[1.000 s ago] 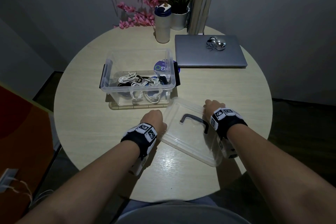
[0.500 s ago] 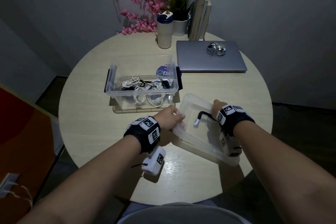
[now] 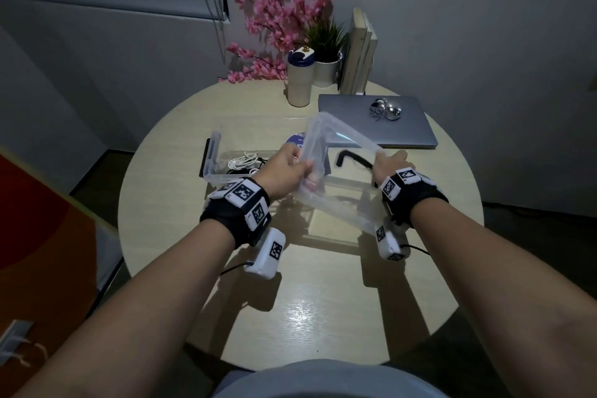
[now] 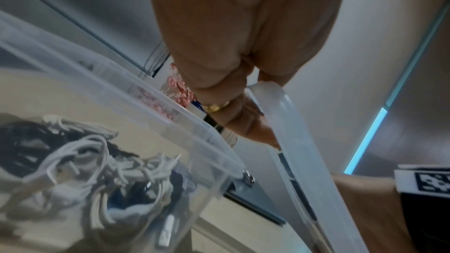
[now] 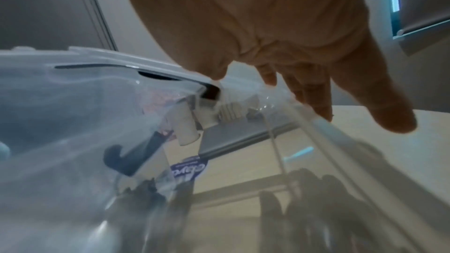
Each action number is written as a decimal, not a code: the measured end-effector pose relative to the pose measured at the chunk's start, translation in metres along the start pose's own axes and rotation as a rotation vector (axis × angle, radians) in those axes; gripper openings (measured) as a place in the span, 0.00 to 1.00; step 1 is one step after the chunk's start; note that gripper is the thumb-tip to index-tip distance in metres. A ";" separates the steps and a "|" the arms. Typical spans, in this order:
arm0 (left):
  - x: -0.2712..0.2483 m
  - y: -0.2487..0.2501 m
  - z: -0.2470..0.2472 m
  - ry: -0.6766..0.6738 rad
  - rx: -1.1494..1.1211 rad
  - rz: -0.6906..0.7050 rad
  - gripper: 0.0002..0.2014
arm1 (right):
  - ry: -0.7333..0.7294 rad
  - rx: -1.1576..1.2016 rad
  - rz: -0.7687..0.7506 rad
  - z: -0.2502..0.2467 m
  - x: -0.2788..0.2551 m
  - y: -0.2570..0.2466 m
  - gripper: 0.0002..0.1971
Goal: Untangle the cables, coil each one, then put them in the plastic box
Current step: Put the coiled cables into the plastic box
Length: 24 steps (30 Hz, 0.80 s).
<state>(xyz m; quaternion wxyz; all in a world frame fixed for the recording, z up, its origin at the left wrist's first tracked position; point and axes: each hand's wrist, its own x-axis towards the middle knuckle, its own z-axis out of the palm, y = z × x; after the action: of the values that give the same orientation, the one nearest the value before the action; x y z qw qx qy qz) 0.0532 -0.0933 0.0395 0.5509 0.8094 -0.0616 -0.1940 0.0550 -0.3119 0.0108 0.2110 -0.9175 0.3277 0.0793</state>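
The clear plastic box (image 3: 214,152) stands left of centre on the round table, with coiled white and black cables (image 3: 242,161) inside. Its clear lid (image 3: 342,139), with a black handle (image 3: 352,158), is up in the air, tilted steeply over the box's right part. My left hand (image 3: 302,168) pinches the lid's left edge and my right hand (image 3: 384,160) grips its right edge. In the left wrist view the fingers (image 4: 231,93) clamp the lid's rim (image 4: 292,132) beside the box (image 4: 146,91) and its cables (image 4: 80,153). In the right wrist view the fingers (image 5: 304,91) hook over the lid (image 5: 97,103).
A closed grey laptop (image 3: 378,121) with a silver mouse (image 3: 386,108) lies behind the lid. A tumbler (image 3: 300,79), a potted plant (image 3: 326,71), pink flowers (image 3: 284,16) and upright books (image 3: 358,52) line the far edge. The table's near part (image 3: 307,300) is bare wood.
Both hands took the lid off the table at the right front, raised it, tilted it and carried it forward and left over the box.
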 end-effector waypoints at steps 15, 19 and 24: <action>0.028 -0.041 -0.105 0.575 0.447 -0.234 0.18 | -0.101 0.323 -0.209 0.014 -0.008 -0.092 0.13; 0.030 -0.054 -0.105 0.609 0.577 -0.345 0.19 | -0.102 0.220 -0.255 0.025 -0.010 -0.101 0.13; 0.036 -0.067 -0.107 0.624 0.505 -0.308 0.17 | -0.086 0.187 -0.329 0.033 -0.005 -0.104 0.13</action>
<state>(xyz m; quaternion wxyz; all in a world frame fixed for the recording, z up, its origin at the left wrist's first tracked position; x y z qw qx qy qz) 0.1195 0.0145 0.0032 0.2922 0.9385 0.1840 0.0012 0.1167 -0.2219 0.0170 0.3195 -0.9308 0.1696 0.0520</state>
